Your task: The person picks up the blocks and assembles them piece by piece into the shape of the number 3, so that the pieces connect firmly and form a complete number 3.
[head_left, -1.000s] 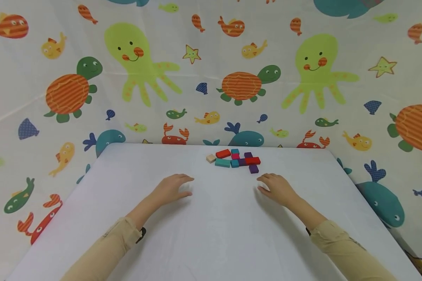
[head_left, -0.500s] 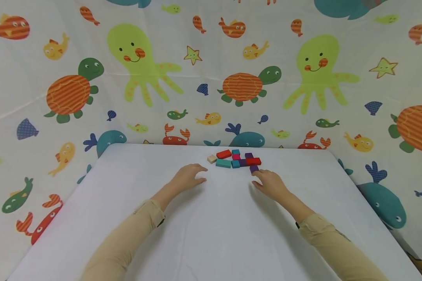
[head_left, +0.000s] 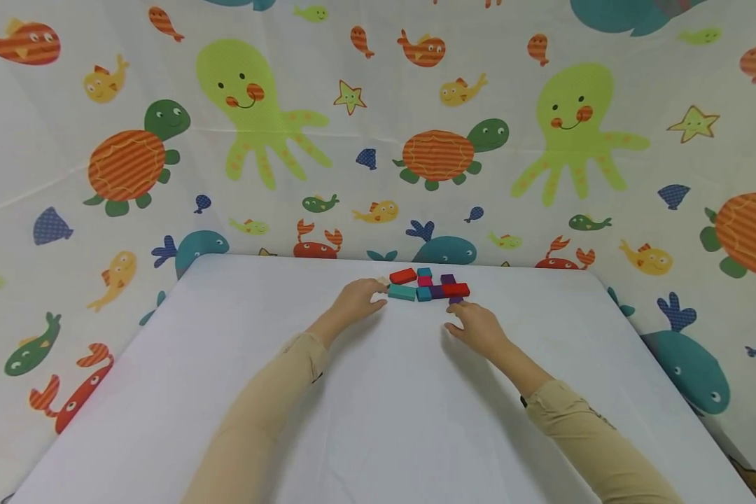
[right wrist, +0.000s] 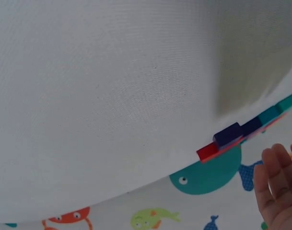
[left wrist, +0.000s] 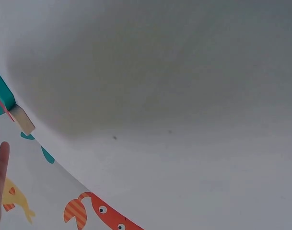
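A cluster of coloured wooden blocks lies at the far side of the table. My left hand (head_left: pixel 355 301) reaches in from the left, thumb apart from the fingers, its fingertips at the near end of a teal block (head_left: pixel 402 292). It partly covers a beige block (head_left: pixel 383 281), which shows fully in the left wrist view (left wrist: pixel 22 120). My right hand (head_left: pixel 479 327) hovers at the front purple block (head_left: pixel 456 299), fingertips overlapping it, with thumb apart. In the right wrist view its fingers look loosely extended and hold nothing. That purple block (right wrist: pixel 228 136) sits before a red block (right wrist: pixel 208 151).
Behind the teal block lies another red block (head_left: pixel 403 276). Blue (head_left: pixel 424 294), pink (head_left: pixel 425 281) and purple blocks (head_left: pixel 448 278) fill the middle and right of the cluster. A white cloth covers the table (head_left: pixel 378 420). A curtain with sea animals (head_left: pixel 353 154) hangs directly behind.
Both hands have moved forward to the blocks, the left also rightward and the right slightly leftward. The left hand now covers part of the beige block. The blocks keep their arrangement.
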`<move>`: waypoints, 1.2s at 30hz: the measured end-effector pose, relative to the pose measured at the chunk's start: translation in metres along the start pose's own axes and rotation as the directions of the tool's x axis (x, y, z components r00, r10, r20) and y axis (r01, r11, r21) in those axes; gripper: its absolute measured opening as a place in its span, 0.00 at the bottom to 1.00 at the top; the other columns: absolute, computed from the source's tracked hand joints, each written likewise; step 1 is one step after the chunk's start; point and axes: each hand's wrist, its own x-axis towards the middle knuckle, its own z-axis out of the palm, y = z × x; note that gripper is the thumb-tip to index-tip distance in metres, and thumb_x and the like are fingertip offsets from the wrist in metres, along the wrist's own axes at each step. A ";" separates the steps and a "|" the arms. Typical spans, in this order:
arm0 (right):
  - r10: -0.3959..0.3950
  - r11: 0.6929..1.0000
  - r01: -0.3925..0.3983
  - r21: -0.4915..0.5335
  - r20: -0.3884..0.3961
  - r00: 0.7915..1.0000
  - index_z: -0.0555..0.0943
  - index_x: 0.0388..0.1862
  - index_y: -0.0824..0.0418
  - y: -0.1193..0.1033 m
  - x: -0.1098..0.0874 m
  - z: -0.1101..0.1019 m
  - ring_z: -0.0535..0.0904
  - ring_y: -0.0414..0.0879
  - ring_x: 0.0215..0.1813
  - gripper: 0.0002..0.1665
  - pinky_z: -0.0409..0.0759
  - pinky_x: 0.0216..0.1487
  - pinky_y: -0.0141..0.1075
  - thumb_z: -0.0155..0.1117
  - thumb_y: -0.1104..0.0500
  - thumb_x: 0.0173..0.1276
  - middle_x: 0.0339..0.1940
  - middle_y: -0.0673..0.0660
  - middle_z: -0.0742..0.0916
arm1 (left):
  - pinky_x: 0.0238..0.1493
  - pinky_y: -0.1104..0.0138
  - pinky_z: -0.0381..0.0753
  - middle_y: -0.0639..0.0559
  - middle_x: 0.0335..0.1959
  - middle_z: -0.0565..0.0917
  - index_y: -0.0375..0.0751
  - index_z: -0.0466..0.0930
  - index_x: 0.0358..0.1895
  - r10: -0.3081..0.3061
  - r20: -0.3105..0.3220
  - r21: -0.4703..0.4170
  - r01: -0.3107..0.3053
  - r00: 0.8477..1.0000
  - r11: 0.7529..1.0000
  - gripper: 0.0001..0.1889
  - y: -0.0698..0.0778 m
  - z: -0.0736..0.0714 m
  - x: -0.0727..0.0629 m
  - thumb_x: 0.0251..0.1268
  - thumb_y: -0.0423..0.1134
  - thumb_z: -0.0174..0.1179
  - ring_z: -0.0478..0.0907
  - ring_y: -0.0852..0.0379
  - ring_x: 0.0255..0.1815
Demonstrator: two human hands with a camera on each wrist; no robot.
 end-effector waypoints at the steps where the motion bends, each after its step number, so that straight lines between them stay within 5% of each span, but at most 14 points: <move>1: 0.002 1.000 -0.002 0.004 -0.003 1.000 0.81 0.47 0.66 0.000 0.000 0.000 0.83 0.53 0.42 0.20 0.83 0.44 0.44 0.69 0.56 0.59 0.42 0.62 0.87 | 0.57 0.59 0.77 0.49 0.48 0.85 0.41 0.82 0.50 0.001 0.002 0.012 -0.001 1.000 1.000 0.14 0.000 0.001 0.004 0.61 0.40 0.63 0.80 0.52 0.52; 8: 0.019 1.000 -0.019 0.018 -0.014 1.000 0.82 0.47 0.66 0.001 -0.004 0.000 0.83 0.53 0.42 0.19 0.83 0.44 0.44 0.69 0.57 0.59 0.42 0.61 0.87 | 0.53 0.62 0.79 0.48 0.45 0.85 0.40 0.82 0.49 0.027 0.034 0.091 -0.030 0.999 0.995 0.14 0.003 0.010 0.027 0.62 0.40 0.62 0.80 0.52 0.46; 16: 0.013 1.000 -0.012 0.028 -0.021 1.000 0.81 0.47 0.66 0.001 -0.002 0.003 0.83 0.53 0.42 0.19 0.83 0.45 0.44 0.68 0.57 0.60 0.42 0.62 0.87 | 0.58 0.60 0.76 0.45 0.49 0.81 0.39 0.79 0.54 -0.041 0.067 -0.006 0.042 0.997 0.999 0.17 0.006 0.017 0.045 0.63 0.40 0.61 0.76 0.50 0.49; 31: 0.000 1.000 0.000 0.021 -0.001 1.000 0.81 0.46 0.65 -0.002 0.005 0.007 0.83 0.51 0.41 0.18 0.83 0.44 0.42 0.69 0.57 0.59 0.39 0.60 0.88 | 0.60 0.58 0.73 0.45 0.52 0.79 0.42 0.79 0.55 -0.055 0.153 0.068 0.045 0.987 0.997 0.19 0.001 0.024 0.055 0.60 0.42 0.64 0.74 0.49 0.52; 36: 0.002 1.000 -0.002 0.026 -0.003 1.000 0.81 0.46 0.65 0.000 0.004 0.010 0.84 0.52 0.41 0.17 0.83 0.45 0.42 0.68 0.58 0.60 0.40 0.60 0.88 | 0.65 0.51 0.68 0.42 0.63 0.73 0.45 0.76 0.59 -0.069 0.214 0.115 0.045 0.975 0.992 0.22 0.005 0.026 0.057 0.61 0.44 0.63 0.68 0.44 0.63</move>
